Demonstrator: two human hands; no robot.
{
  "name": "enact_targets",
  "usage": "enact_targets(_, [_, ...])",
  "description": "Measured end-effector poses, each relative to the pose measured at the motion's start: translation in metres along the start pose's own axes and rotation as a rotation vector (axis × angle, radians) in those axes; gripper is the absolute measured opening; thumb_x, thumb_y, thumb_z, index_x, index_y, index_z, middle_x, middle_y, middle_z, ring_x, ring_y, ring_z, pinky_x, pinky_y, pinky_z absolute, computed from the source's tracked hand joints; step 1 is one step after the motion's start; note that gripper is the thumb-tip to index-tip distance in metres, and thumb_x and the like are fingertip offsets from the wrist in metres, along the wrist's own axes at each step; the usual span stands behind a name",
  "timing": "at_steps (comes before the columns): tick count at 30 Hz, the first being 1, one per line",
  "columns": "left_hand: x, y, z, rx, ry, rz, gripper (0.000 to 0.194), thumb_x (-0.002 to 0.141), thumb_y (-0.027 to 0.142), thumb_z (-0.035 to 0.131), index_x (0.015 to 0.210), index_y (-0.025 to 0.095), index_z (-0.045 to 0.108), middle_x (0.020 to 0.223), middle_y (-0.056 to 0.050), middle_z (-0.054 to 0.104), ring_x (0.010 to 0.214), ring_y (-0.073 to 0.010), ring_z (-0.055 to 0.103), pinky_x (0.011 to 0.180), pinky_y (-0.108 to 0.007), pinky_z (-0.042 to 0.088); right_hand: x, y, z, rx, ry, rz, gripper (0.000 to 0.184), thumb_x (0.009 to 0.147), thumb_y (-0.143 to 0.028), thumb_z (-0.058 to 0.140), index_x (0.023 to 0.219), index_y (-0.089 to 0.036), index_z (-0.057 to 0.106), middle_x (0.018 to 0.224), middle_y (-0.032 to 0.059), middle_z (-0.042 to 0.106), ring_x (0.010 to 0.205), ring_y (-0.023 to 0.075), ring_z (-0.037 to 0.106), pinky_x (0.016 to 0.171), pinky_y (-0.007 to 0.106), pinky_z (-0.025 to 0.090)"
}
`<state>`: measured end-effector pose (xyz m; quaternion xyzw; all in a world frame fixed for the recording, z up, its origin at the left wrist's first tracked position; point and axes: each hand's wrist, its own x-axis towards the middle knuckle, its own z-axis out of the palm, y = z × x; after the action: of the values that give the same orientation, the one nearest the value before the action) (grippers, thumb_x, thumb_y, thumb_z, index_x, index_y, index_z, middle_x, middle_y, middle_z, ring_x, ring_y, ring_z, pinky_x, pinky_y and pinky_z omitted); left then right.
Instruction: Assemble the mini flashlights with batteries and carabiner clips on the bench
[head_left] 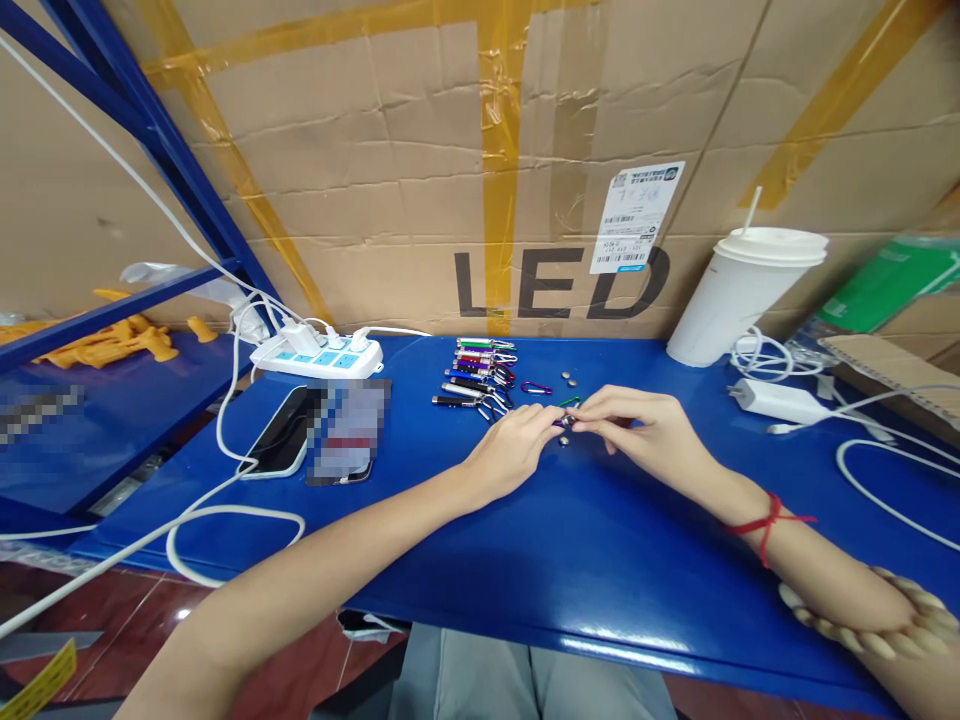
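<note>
Grey trousers (pixel 487 670) show at the bottom edge of the frame, below the blue tabletop (pixel 600 570). Just right of centre, the left hand (pixel 517 445) and right hand (pixel 645 430) meet, each grip pinching a small shiny metal piece (pixel 568 420) mostly hidden by fingers. A silver button cell (pixel 564 441) lies just below it. Just above the fingers sit a partly covered green carabiner (pixel 571 401), a purple carabiner (pixel 536 388) and two further button cells (pixel 571 383). Left of these, keychain penlights (pixel 471 373) form a column. A lidded white cup (pixel 731 300) stands at right, before a cardboard box (pixel 390 190) printed "LED".
</note>
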<state>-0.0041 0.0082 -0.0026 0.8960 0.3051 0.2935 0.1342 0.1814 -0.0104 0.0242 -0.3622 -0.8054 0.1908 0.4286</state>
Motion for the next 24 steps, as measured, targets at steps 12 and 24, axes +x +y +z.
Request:
enact_targets(12, [-0.0036,0.0006,-0.0052,-0.106,-0.159,0.040,0.017,0.091,0.018,0.035,0.097,0.016,0.051,0.098,-0.006,0.063,0.092,-0.0168,0.060,0.081,-0.028,0.047,-0.0007,0.0077,0.0009,0.097,-0.091,0.064,0.026,0.076,-0.040,0.061,0.064,-0.019,0.070,0.073,0.0034,0.057,0.053,0.0087,0.054,0.049,0.023,0.048])
enact_targets(24, [-0.0064,-0.0021,-0.0013,-0.086,-0.043,0.105,0.020,0.089,0.020,0.041,0.099,0.015,0.058,0.101,-0.007,0.066,0.094,-0.0162,0.062,0.084,-0.027,0.049,0.0004,0.0010,0.0063,-0.003,-0.066,0.095,0.038,0.068,-0.048,0.066,0.050,-0.016,0.059,0.063,0.0028,0.057,0.058,0.0112,0.052,0.049,0.023,0.038])
